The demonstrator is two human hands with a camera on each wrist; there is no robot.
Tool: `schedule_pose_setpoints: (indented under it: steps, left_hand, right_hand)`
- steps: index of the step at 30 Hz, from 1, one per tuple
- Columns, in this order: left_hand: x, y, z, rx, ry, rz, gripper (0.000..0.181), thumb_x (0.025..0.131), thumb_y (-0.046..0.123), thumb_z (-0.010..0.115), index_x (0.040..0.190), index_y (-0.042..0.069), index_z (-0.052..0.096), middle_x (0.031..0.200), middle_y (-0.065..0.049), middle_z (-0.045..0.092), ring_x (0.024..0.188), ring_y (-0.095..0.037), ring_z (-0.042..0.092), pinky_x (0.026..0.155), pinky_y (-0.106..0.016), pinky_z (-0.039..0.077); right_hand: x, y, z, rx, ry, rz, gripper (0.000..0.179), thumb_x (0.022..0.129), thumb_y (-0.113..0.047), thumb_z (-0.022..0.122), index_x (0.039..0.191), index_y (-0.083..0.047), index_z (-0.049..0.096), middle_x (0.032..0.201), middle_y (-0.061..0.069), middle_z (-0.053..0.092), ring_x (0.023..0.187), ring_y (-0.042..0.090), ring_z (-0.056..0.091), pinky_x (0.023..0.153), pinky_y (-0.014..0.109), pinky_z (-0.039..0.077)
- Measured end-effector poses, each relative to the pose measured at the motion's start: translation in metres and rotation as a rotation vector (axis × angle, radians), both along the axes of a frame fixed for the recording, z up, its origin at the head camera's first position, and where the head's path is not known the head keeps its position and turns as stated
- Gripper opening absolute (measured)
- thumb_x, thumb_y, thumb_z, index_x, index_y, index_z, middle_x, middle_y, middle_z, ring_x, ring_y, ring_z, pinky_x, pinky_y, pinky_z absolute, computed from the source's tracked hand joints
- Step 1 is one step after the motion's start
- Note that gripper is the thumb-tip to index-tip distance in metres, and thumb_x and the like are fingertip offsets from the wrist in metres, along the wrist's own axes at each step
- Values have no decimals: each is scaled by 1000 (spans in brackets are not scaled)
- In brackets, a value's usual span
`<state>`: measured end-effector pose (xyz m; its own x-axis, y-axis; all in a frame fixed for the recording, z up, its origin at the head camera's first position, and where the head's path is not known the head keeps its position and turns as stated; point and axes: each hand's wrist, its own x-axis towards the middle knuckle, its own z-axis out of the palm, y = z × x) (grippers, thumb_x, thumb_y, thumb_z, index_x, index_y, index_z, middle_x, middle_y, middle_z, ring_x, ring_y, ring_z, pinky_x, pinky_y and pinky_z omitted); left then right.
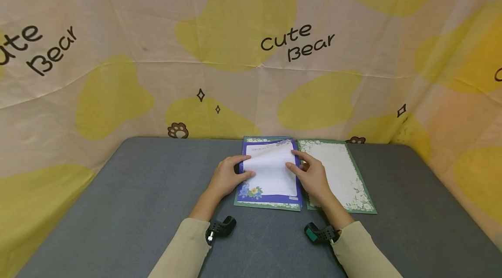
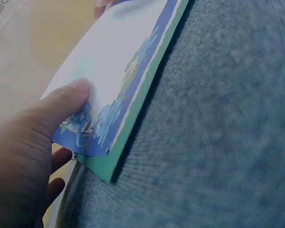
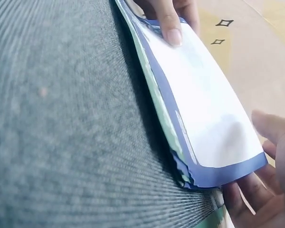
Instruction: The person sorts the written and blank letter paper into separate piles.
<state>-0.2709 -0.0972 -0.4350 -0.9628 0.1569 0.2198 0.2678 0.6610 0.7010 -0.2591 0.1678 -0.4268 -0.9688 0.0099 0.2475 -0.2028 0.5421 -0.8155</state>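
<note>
A blue-bordered sheet of letter paper [image 1: 272, 180] with blue flowers at its lower left corner bows upward in the head view. My left hand [image 1: 227, 176] pinches its left edge, thumb on top and the other fingers below. At the opposite edge my right hand [image 1: 315, 178] holds the sheet, its thumb [image 3: 270, 124] at the paper's edge and its fingers [image 3: 249, 192] underneath. Below lies a stack of more blue- and green-bordered sheets, a green border [image 2: 109, 166] showing under the blue one in the left wrist view.
Beside the stack, partly behind my right hand, a green-bordered sheet with white flowers [image 1: 333, 160] lies flat on the grey table [image 1: 149, 208]. A patterned cloth [image 1: 235, 42] hangs behind the table. Each wrist wears a black band [image 1: 221, 227].
</note>
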Motion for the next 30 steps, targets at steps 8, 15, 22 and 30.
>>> schedule_pose_setpoints:
  steps: [8,15,22,30]
  left_hand:
    - [1,0,1,-4,13,-20,57,82,34,84,134,17,67,140,-9,65,135,-30,57,114,-49,44]
    - [2,-1,3,-28,19,-75,57,84,34,83,134,13,67,145,-10,61,139,-31,53,116,-50,41]
    - [1,-1,2,55,-49,-19,54,89,36,78,138,16,64,160,-15,43,149,-38,38,119,-57,34]
    - [1,2,2,211,-31,9,58,94,31,73,147,19,54,137,-11,64,127,-29,60,110,-50,46]
  right_hand:
    - [0,1,3,-150,-55,31,45,94,-21,73,138,-17,63,79,6,56,50,6,38,46,21,33]
    - [1,1,6,-246,-101,70,48,94,-13,72,141,-12,61,107,27,74,54,7,60,52,23,52]
    - [4,2,13,-280,-94,98,49,95,-14,71,142,-14,60,105,28,73,57,10,63,53,24,54]
    - [5,2,21,-346,-54,135,48,95,-14,71,142,-14,60,129,25,67,67,9,67,58,26,58]
